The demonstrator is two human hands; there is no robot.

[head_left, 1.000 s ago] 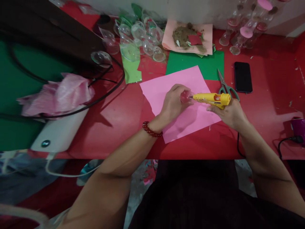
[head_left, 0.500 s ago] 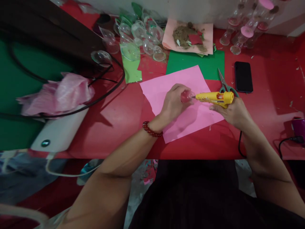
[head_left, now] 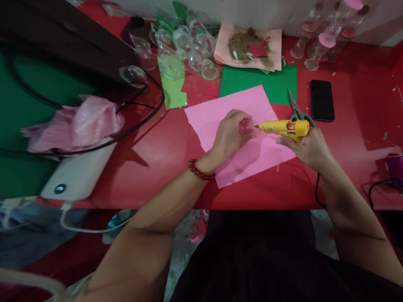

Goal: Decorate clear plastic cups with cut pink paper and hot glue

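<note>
Over a pink paper sheet (head_left: pixel 239 100), my left hand (head_left: pixel 231 130) has its fingers wrapped round a small clear plastic piece with a red end (head_left: pixel 245 126). My right hand (head_left: pixel 310 149) grips a yellow hot glue gun (head_left: pixel 277 126), its nozzle pointing left. The nozzle tip is at the plastic piece's open-looking right side; whether they touch I cannot tell. Part of the piece is hidden by my left fingers. Scissors (head_left: pixel 296 109) with green-grey handles lie just behind the glue gun, partly covered by it.
Clear plastic bottle pieces (head_left: pixel 189 46) crowd the back left. Behind the green sheet (head_left: pixel 258 84), peach paper (head_left: pixel 273 42) bears brown material. A phone (head_left: pixel 322 100) lies at right, near assembled clear bottle shapes (head_left: pixel 315 54). Black cable (head_left: pixel 151 113) loops at left, by crumpled pink plastic (head_left: pixel 94 117).
</note>
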